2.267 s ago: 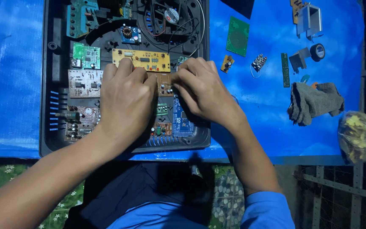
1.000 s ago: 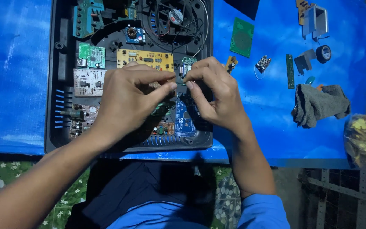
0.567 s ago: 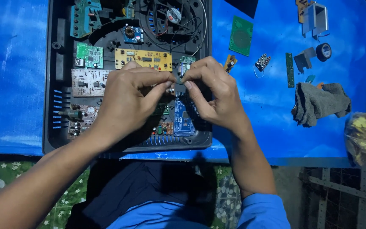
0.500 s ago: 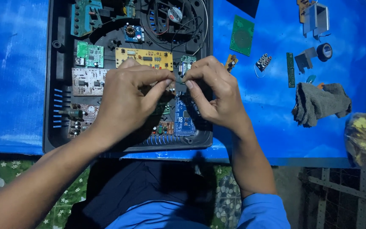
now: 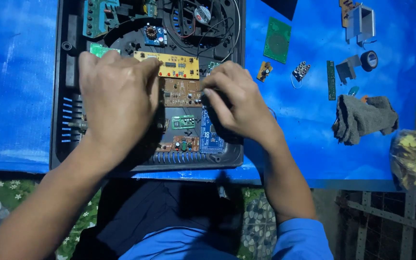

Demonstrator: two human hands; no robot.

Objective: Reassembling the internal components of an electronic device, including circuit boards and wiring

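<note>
A black open appliance casing point(image 5: 58, 110) lies on a blue sheet and holds several circuit boards. My left hand point(image 5: 116, 101) lies palm down over the boards in its left half. Its fingertips reach the left end of a yellow board point(image 5: 174, 65), and what is under the palm is hidden. My right hand point(image 5: 239, 103) is curled, with its fingertips pinched at the right edge of a brown circuit board point(image 5: 181, 91) in the casing's middle. Below that lie a small green board point(image 5: 183, 122) and a blue board point(image 5: 210, 137).
On the blue sheet point(image 5: 15, 86) to the right lie a green board point(image 5: 278, 40), a small orange part point(image 5: 265, 71), a connector block point(image 5: 301, 70), a narrow green strip point(image 5: 331, 80), a grey cloth point(image 5: 362, 118) and a plastic bag point(image 5: 412, 159). A fan point(image 5: 201, 13) sits at the casing's top.
My hands have drawn apart from their pinch over the casing's middle. The left hand moved left and flattened, and the brown board now shows between the hands.
</note>
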